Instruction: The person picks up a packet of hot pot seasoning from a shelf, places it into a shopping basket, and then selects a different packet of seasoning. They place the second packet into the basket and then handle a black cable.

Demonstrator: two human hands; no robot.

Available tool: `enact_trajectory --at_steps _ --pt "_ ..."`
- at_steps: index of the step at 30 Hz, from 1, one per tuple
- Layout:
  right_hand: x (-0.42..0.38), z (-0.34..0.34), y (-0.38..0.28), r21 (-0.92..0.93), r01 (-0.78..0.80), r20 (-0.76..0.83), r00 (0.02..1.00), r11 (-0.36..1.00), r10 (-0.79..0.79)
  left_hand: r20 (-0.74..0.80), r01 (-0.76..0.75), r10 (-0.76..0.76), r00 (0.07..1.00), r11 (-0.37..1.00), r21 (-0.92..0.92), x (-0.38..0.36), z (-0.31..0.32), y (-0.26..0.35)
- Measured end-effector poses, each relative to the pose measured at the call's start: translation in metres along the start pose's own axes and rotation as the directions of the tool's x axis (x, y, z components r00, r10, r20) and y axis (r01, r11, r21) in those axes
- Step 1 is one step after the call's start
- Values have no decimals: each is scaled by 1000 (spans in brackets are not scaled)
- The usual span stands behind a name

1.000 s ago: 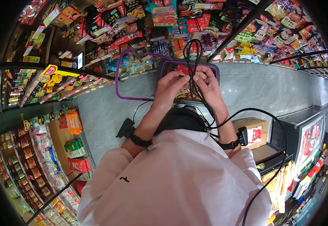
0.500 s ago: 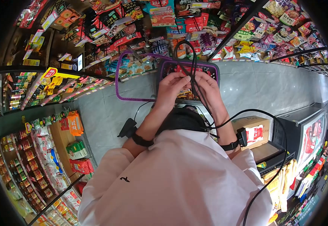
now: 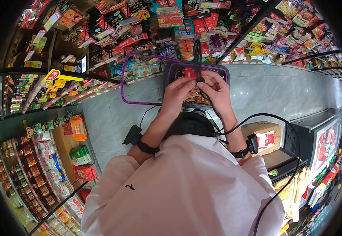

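A looped black cable (image 3: 197, 55) stands up between my two hands, its strands bunched close together. My left hand (image 3: 178, 91) pinches at the base of the loop with thumb and fingertips. On the other side of the cable, my right hand (image 3: 218, 91) grips it between thumb and fingers. Both hands are above a shopping basket (image 3: 227, 75) with a purple rim, partly hiding the packets inside. The basket's purple handle (image 3: 122, 82) is folded out to the left. Dark straps circle both of my wrists.
Shelves of packaged food (image 3: 131, 39) run along the front and left. A cardboard box (image 3: 253, 128) and a grey cabinet (image 3: 316, 126) stand at the right. Another length of black cable (image 3: 298, 145) curves down my right side. Grey tiled floor (image 3: 265, 92) surrounds the basket.
The cable loop has narrowed from a wide oval into a tight bundle. My right hand has turned slightly and shifted its fingers around the cable.
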State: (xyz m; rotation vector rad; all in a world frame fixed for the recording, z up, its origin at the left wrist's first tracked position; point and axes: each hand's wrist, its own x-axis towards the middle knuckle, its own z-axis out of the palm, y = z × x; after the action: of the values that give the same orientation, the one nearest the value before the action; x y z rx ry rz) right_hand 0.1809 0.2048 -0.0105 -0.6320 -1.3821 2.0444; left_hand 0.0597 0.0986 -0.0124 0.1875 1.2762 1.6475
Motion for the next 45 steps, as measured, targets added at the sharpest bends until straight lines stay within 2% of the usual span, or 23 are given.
enact_trajectory --at_steps 5,9,12,20,23,26,29,32,35,36,38,41,42,45 --pt "1 -3 1 190 -53 -15 998 980 57 17 21 -21 1000 1000 -13 0 0 4" --pt "-3 -4 2 142 -48 26 999 989 45 -3 -29 29 1000 998 -64 -4 3 6" --pt "-3 -3 3 104 -25 10 1000 994 24 -17 -78 77 997 997 -27 -2 -1 2" --pt "-6 -1 4 48 -56 -30 998 997 58 51 -124 123 991 992 20 -11 5 2" --pt "-4 0 7 -48 108 -46 993 993 -110 85 -172 165 983 981 93 -16 9 5" --pt "-8 3 2 -58 69 -37 997 996 -71 93 -208 196 976 969 134 -17 6 3" --pt "-7 5 0 -219 133 -2 991 967 -137 132 -218 196 972 959 181 -16 -1 4" --pt "-1 2 4 -50 73 17 997 996 -72 153 -240 214 965 955 172 -15 -4 0" --pt "-5 13 -10 -64 -18 -28 999 998 17 127 -255 238 963 957 141 -14 -4 -2" --pt "-4 12 -10 -108 -24 14 1000 994 26 116 -256 242 963 957 133 -13 -4 -3" --pt "-3 6 -9 -196 -28 94 994 980 47 128 -164 150 980 980 112 -10 -6 -1" --pt "0 1 -3 -311 -33 78 995 950 60 192 -62 44 980 994 90 0 -21 -4" --pt "1 -3 2 -334 -48 43 997 941 66 224 -33 13 974 996 85 2 -24 -3" --pt "7 -20 18 -386 -78 -68 996 919 56 188 -71 28 982 972 225 2 -34 2"
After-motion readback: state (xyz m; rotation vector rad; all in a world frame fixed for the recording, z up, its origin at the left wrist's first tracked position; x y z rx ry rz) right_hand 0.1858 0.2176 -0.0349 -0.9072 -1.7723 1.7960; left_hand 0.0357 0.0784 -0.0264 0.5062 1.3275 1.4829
